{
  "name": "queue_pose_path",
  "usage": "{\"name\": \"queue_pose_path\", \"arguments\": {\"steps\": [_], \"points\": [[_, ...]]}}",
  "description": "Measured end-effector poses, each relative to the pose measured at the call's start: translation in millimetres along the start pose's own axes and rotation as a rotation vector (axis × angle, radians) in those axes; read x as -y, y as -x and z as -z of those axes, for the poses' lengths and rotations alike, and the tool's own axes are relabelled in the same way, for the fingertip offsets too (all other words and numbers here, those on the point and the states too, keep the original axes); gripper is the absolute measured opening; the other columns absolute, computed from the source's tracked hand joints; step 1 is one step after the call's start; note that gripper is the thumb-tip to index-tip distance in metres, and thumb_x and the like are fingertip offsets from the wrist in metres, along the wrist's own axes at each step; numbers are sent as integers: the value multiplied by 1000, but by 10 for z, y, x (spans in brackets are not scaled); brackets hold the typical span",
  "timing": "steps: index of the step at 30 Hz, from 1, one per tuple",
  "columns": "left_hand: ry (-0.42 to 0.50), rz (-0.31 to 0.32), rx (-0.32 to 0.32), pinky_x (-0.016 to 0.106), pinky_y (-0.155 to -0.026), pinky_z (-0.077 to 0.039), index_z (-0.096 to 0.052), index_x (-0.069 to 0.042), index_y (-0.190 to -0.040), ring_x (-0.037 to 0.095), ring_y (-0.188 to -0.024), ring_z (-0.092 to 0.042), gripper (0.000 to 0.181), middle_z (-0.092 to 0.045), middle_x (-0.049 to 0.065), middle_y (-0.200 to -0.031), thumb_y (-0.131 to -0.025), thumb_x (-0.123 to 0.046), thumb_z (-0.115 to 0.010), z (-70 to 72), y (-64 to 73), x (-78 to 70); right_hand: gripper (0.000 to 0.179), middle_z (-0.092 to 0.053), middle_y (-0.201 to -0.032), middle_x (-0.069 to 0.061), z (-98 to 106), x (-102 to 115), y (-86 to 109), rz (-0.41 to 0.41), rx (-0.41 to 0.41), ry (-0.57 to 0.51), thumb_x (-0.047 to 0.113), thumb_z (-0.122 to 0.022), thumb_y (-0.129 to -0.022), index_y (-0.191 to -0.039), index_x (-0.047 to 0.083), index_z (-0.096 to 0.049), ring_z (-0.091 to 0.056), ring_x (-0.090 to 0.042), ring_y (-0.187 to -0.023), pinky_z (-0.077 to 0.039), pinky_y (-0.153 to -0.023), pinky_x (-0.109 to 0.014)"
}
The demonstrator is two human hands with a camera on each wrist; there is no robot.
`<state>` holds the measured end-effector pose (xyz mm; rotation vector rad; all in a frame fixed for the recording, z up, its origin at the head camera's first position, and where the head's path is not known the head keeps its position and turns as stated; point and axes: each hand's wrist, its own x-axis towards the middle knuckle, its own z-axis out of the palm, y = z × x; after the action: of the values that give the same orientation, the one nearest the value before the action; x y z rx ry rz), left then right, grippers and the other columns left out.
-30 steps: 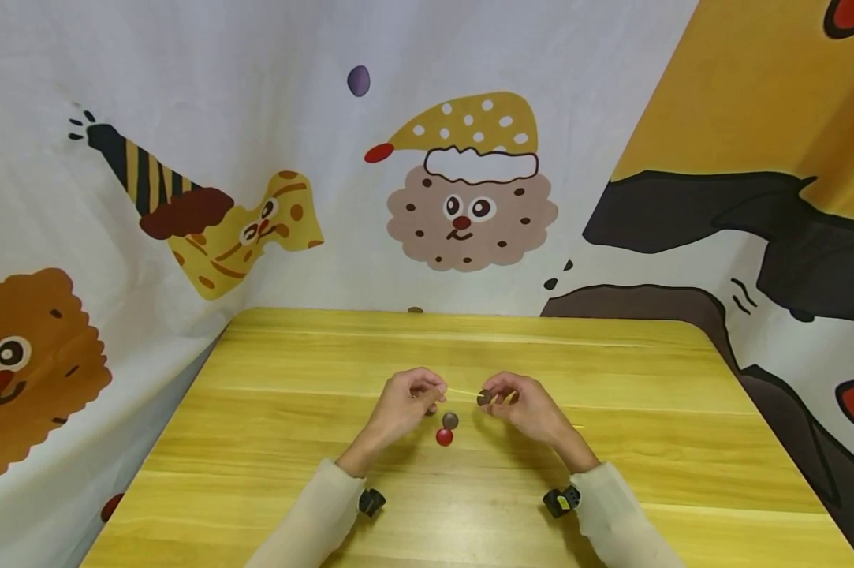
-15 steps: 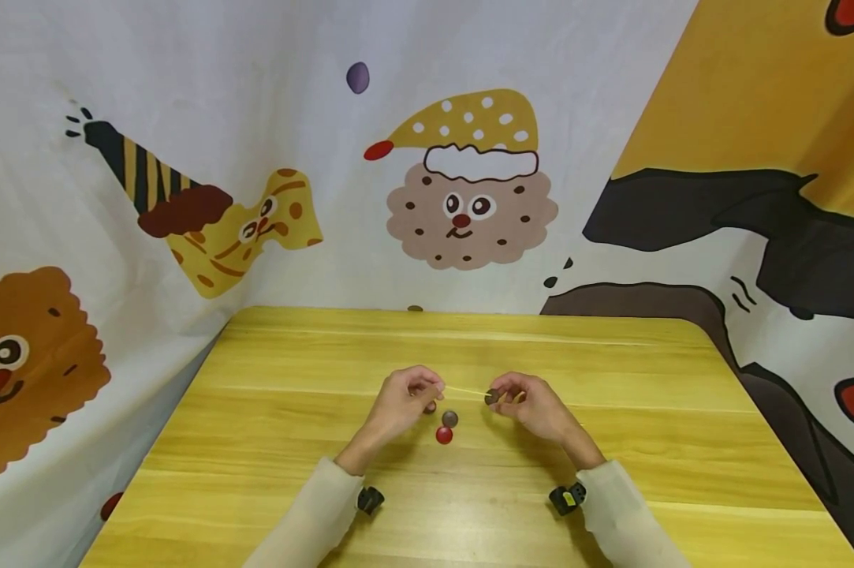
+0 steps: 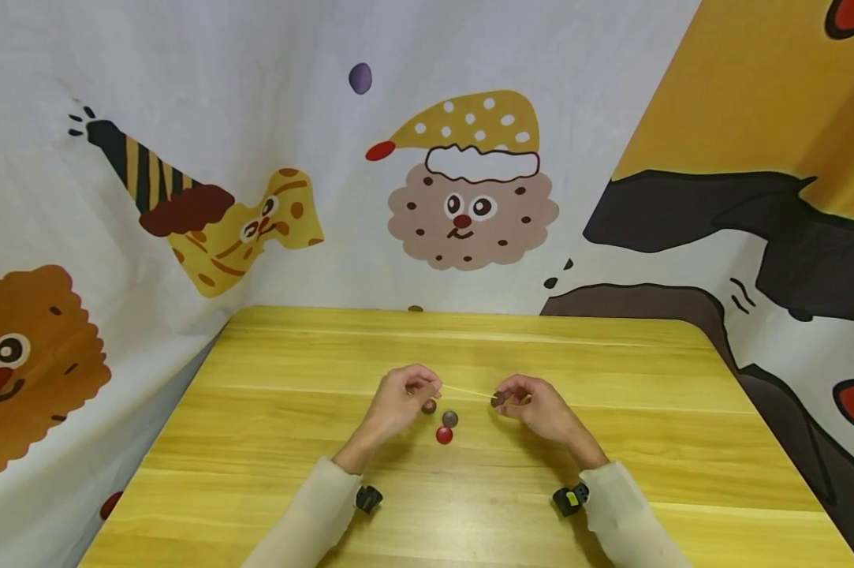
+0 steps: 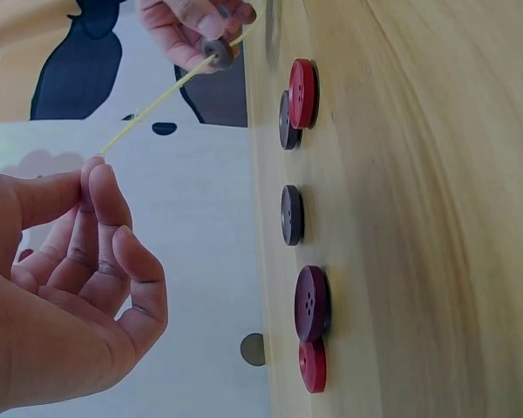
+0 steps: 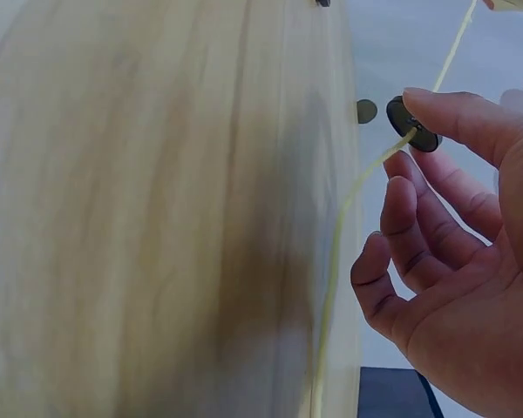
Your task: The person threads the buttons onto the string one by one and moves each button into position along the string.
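My left hand pinches a thin yellow string between thumb and index finger. The string runs taut and slanting across to my right hand. There, thumb and fingers pinch a dark button by its edge, and the string passes through it. Beyond the button the string's tail hangs down loosely in the right wrist view. On the wooden table under the hands lie several loose buttons: a red button overlapping a dark one, a dark button alone, and a maroon button against a smaller red button.
The wooden table spreads out around both forearms. A white curtain with cartoon food prints hangs behind its far edge. Black wrist cameras are strapped at both sleeves.
My right hand has moved right with the dark button, and the stretch of string between the hands is longer. My left hand has shifted slightly left, showing more of a button beneath it.
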<state>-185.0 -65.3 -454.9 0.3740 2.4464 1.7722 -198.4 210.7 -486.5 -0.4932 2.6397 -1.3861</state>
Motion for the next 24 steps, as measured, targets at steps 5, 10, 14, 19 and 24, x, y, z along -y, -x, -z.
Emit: {"name": "queue_pose_path", "arguments": {"steps": [5, 10, 14, 19, 24], "points": [[13, -7, -6, 27, -66, -54, -69, -1, -100, 41, -81, -68, 11, -72, 13, -89, -97, -10, -63, 10, -8, 12, 20, -71, -95, 1, 11, -44, 12, -5, 9, 10, 7, -76, -85, -103, 11, -69, -58, -17, -82, -49, -72, -27], [21, -2, -13, 39, -69, -56, -69, 0, -100, 40, -80, -68, 12, -71, 13, -89, -97, -10, -63, 16, -14, 25, 20, -71, -96, 0, 20, -95, 21, -15, 11, 12, 7, -76, -86, -105, 10, -69, -58, -18, -83, -48, -73, -27], [24, 7, -18, 43, -70, -57, -68, 1, -102, 39, -80, -68, 13, -71, 12, -89, -97, -10, -63, 29, -14, 33, 21, -70, -97, -4, 37, -141, 23, -26, 8, 8, 4, -75, -86, -106, 7, -68, -57, -18, -83, -47, -71, -26], [8, 11, -18, 26, -60, -52, -69, -1, -103, 40, -82, -68, 13, -71, 8, -88, -98, -12, -63, 58, -21, 49, 22, -69, -97, -3, 59, -157, 12, -55, 23, 17, 2, -74, -86, -107, 7, -69, -55, -18, -82, -47, -71, -27], [2, 14, -20, 26, -60, -52, -69, -1, -102, 39, -83, -68, 13, -71, 7, -87, -98, -11, -62, 62, -39, 77, 23, -68, -96, -3, 66, -172, 6, -64, 39, 17, 2, -74, -85, -107, 6, -69, -53, -18, -79, -45, -69, -26]]}}
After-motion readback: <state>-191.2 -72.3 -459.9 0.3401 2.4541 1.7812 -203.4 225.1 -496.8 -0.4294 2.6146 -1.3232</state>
